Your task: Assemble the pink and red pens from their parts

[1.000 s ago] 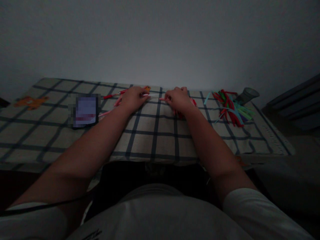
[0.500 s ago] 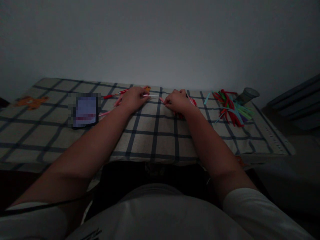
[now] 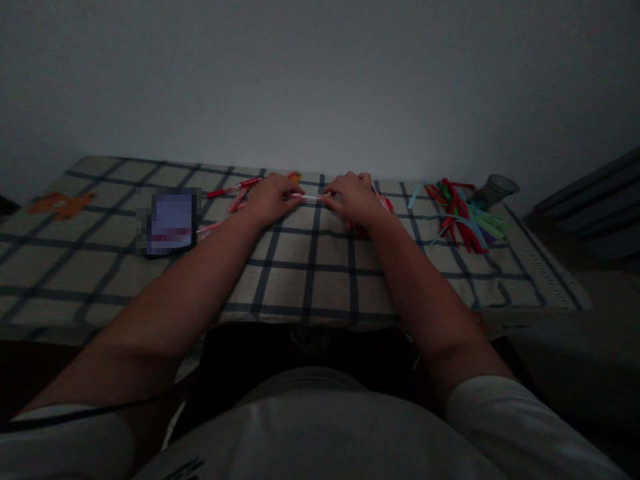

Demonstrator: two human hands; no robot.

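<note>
A thin whitish-pink strip spans the gap between my two hands over the checked tablecloth. At its left end, the fingertips of my left hand are closed in a pinch. My right hand pinches the other end with thumb and fingers. Beside my left hand lie pink strips and a red pen-like stick. Red pieces show partly from behind my right hand. The dim light and small size hide the strip's exact material.
A tablet-like screen, blurred out, stands on the left of the tablecloth. To the right lies a bundle of coloured strips by a clear glass. A pale blue strip lies nearer. Behind the table rises a wall.
My right hand has shifted slightly, and its thumb and fingers now meet the strip's right end. Half a second ago its pinch was short of the strip. My left hand barely moved.
</note>
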